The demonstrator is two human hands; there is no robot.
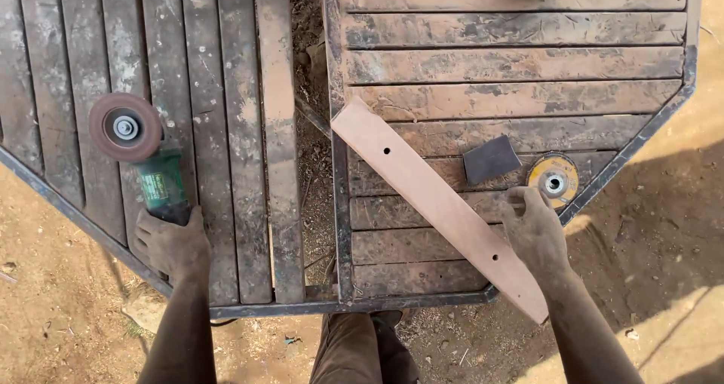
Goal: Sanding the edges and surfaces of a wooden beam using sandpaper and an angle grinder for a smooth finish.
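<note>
- While the left hand (172, 242) is wrapped around a green grinder (154, 174), its round brown disc (125, 127) faces up over the dusty slatted metal frame (226, 90).
- The right hand (534, 229), fingers loosely curled, rests on a flat rusty-brown bar (434, 199) with two holes.
- The bar runs diagonally, upper-left to lower-right, near a dark sanding pad (490, 159) and yellow disc (553, 179).

Slatted metal frame (513, 63) – flat bar (434, 195), disc (554, 178), pad (491, 159).

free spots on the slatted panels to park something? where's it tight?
Free: upper slats of the right panel, above the flat bar; left panel's slats right of the grinder. Crowded: around the right hand, where the dark pad and yellow disc sit beside the bar. The left hand grips the grinder.
</note>
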